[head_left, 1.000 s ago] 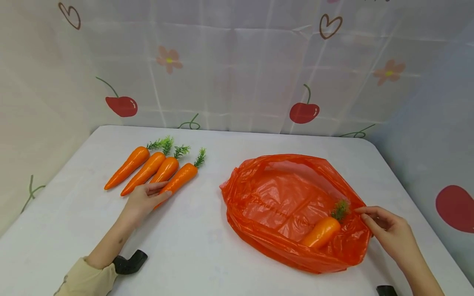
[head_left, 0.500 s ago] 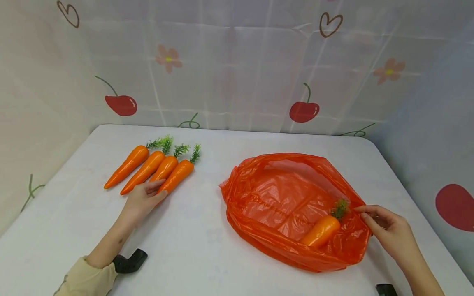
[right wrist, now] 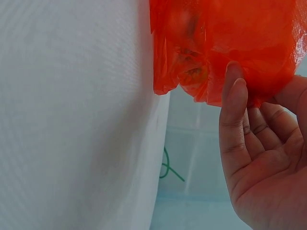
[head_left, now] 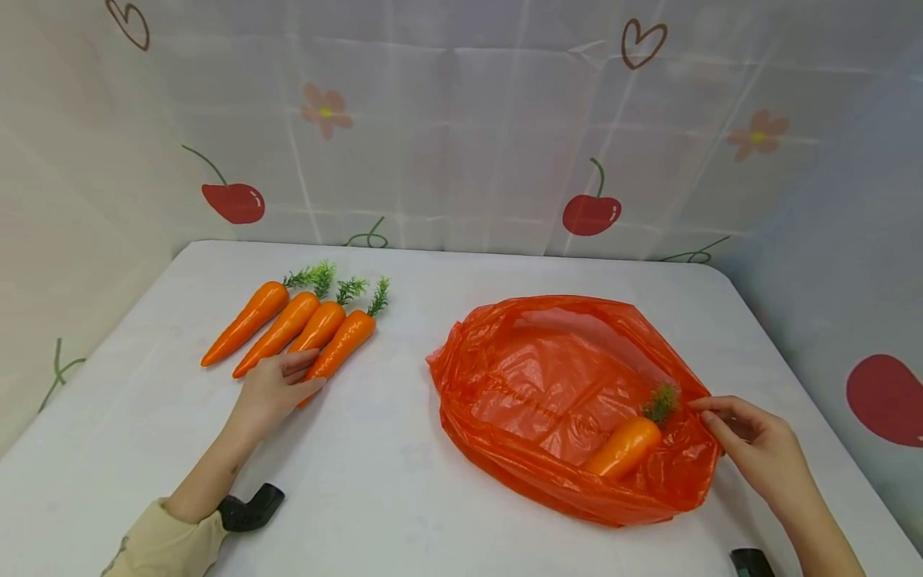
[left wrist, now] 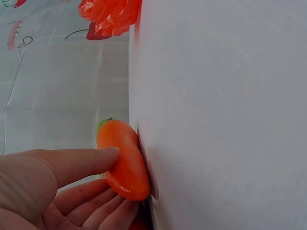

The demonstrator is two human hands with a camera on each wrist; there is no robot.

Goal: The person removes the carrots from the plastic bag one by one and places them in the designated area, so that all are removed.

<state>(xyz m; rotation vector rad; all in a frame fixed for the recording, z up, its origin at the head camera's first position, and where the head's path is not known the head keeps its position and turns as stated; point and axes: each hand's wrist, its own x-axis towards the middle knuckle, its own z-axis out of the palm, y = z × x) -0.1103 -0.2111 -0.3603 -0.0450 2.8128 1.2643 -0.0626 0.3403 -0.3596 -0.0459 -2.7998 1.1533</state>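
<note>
My left hand (head_left: 270,393) holds the narrow end of an orange carrot (head_left: 344,343) between thumb and fingers; its green top points away from me. In the left wrist view, the thumb presses one side of the carrot (left wrist: 127,165), with the fingers beneath. Close beside it lie three more carrots in a slanted row, the outermost carrot (head_left: 248,322) farthest left. To the right, a red plastic bag (head_left: 497,469) lies spread with its mouth facing up. Inside it is one carrot (head_left: 626,447) with a green top. My right hand (head_left: 760,449) pinches the bag's right rim.
White cloth covers the table (head_left: 404,417). A pale curtain (head_left: 447,136) printed with cherries, flowers and hearts hangs along the back edge. Black camera mounts, one near the left wrist (head_left: 252,509) and one near the right (head_left: 751,562), show close to the table.
The left hand has shifted the carrot slightly left and turned it, so it now lies closer to the other three. The right hand has kept its hold on the bag's rim.
</note>
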